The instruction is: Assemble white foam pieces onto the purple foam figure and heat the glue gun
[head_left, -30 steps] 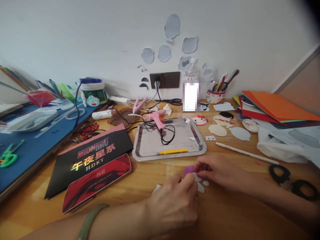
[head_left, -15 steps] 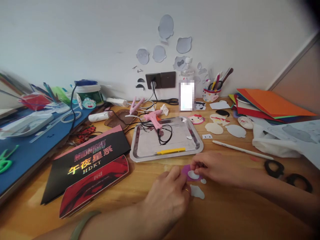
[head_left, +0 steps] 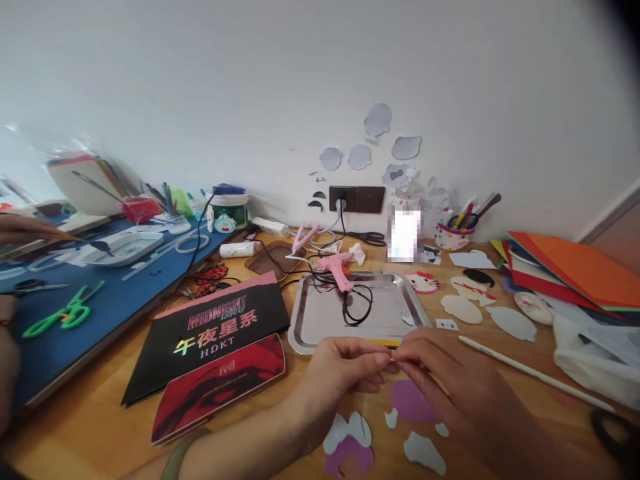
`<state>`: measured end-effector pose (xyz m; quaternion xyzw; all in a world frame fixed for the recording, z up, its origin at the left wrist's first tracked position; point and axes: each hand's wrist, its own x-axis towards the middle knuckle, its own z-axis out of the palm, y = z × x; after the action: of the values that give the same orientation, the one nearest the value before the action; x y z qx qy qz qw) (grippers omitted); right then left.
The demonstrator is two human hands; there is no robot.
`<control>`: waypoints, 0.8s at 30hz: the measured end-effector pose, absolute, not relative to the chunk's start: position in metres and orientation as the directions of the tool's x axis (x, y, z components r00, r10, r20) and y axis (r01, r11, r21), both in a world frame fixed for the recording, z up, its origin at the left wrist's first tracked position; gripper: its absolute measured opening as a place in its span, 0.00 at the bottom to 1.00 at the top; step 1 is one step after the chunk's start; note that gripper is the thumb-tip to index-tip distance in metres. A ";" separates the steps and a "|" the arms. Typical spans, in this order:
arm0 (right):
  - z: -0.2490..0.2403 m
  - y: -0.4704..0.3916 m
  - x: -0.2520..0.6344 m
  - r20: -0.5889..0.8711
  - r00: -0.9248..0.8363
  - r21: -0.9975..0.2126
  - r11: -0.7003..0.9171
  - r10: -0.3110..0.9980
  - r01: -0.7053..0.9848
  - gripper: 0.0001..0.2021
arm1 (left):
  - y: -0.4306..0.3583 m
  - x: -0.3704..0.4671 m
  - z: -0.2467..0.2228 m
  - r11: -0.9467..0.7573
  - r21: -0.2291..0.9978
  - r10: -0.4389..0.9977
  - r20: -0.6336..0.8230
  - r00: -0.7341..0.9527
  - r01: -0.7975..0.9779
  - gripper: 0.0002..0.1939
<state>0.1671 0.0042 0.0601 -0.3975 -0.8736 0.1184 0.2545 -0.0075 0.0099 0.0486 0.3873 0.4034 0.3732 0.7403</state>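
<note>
My left hand (head_left: 353, 370) and my right hand (head_left: 443, 367) meet fingertip to fingertip above the table, just in front of the metal tray (head_left: 300, 340). Both are closed in a pinch around something pale and tiny, too small to name. Below them on the wood lies a purple piece (head_left: 413, 401), partly behind my right hand. White cut-outs (head_left: 424, 453) are scattered near it. Another purple piece (head_left: 349, 459) with a white bow-like shape (head_left: 356, 430) over it is by my left wrist.
The tray holds a pink glue gun (head_left: 340, 272) with a looped cord. Left are a black folder (head_left: 220, 327) and red box (head_left: 220, 393); right, a white pen (head_left: 530, 373) and black scissors (head_left: 613, 433). Another person's hand (head_left: 27, 230) holds a brush at far left.
The view has shifted left and upward. My hands have lifted off the purple piece and come together at the fingertips. The second purple piece and another person's hand now show.
</note>
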 end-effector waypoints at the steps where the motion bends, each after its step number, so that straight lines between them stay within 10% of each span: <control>1: 0.060 0.007 0.163 0.370 -0.589 -0.374 0.696 0.718 0.613 0.09 | 0.012 -0.010 0.047 0.445 0.847 0.872 -0.335 0.356 -0.292 0.14; 15: 0.042 0.156 0.074 0.137 -0.285 -0.125 0.302 0.949 0.945 0.29 | 0.050 -0.070 0.052 0.330 0.903 0.944 -0.309 0.119 -0.275 0.15; 24: 0.050 0.162 0.098 0.172 -0.124 -0.356 0.179 0.977 0.917 0.15 | 0.090 -0.105 0.078 -0.056 0.969 0.993 0.030 -0.110 -0.239 0.11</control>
<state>0.0982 0.1616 0.0500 -0.6355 -0.7453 0.0814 0.1846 -0.1048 0.0897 0.0780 0.4193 0.4501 0.5935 0.5190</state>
